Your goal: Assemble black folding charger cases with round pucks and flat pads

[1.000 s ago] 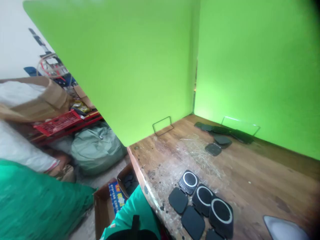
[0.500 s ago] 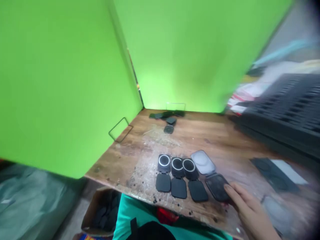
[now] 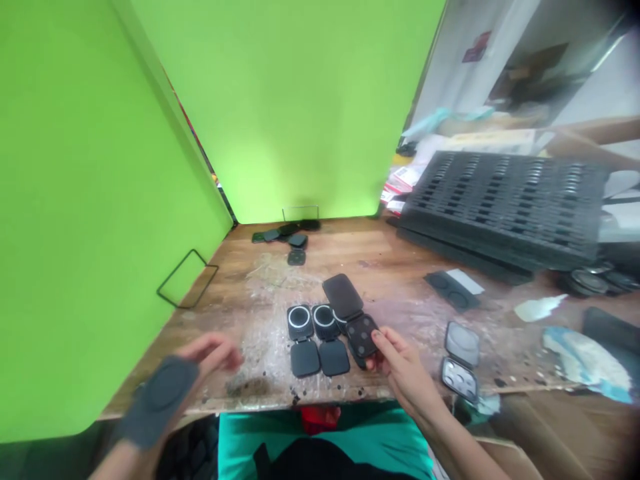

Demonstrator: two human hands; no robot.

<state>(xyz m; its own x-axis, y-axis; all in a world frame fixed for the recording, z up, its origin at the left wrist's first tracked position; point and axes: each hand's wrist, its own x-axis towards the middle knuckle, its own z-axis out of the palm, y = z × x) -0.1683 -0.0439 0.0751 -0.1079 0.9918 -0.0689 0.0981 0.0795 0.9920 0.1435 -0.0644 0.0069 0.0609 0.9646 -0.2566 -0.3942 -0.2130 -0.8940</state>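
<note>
My right hand (image 3: 400, 367) grips a black two-panel folding wireless charger (image 3: 343, 297) by its lower panel, fingers and thumb closed on that panel's edge. The lower panel has several round pads. Beneath it, a similar charger is mostly covered. To the left, two more folding chargers (image 3: 305, 359) (image 3: 335, 358) lie unfolded side by side, a white ring on each upper panel. My left hand (image 3: 215, 353), blurred, hovers over the table's left part, fingers loosely apart with nothing visible in them. A dark grey sheet with a circle outline (image 3: 165, 393) lies across my left wrist.
Several dark panels (image 3: 287, 230) lie at the back by the green board (image 3: 300, 120). At right are a grey cutout sheet (image 3: 453, 290), another unfolded charger (image 3: 460, 360) and a large black slotted tray (image 3: 500, 207). A wire loop (image 3: 187, 280) stands out at the left board.
My right hand has lifted the charger from the right end of the row and moved it left over its neighbour. My left hand has come into view. The camera has turned right.
</note>
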